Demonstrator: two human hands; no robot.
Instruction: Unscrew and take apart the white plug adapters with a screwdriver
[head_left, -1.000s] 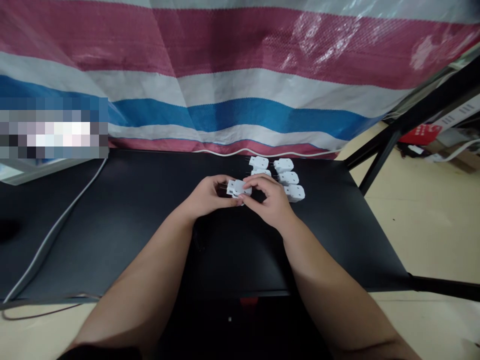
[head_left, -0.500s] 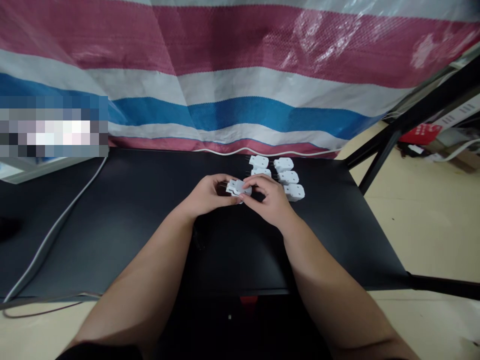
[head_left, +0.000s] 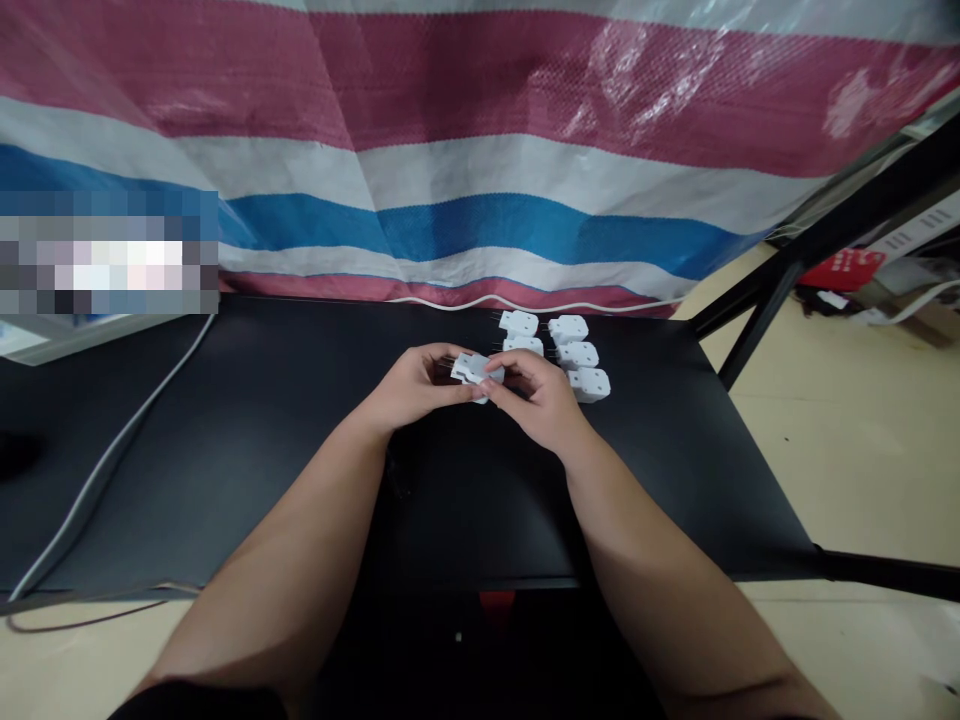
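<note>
My left hand and my right hand meet over the middle of the black table, both closed on one small white plastic block. Thin metal pins stick out of its left end, between my left thumb and fingers. My right thumb and fingertips press on its right end and partly cover it. Just beyond my hands are several similar white blocks in two columns, some with thin pins pointing left. My right hand hides part of the nearer ones.
A white cable runs along the back edge of the black table, below a striped plastic sheet. On the left stand a pixelated device and a grey cable. A black metal frame rises at the right.
The held white block has shifted and tilted slightly between my fingers, and my right thumb has moved up a little. The blocks on the table lie as before.
</note>
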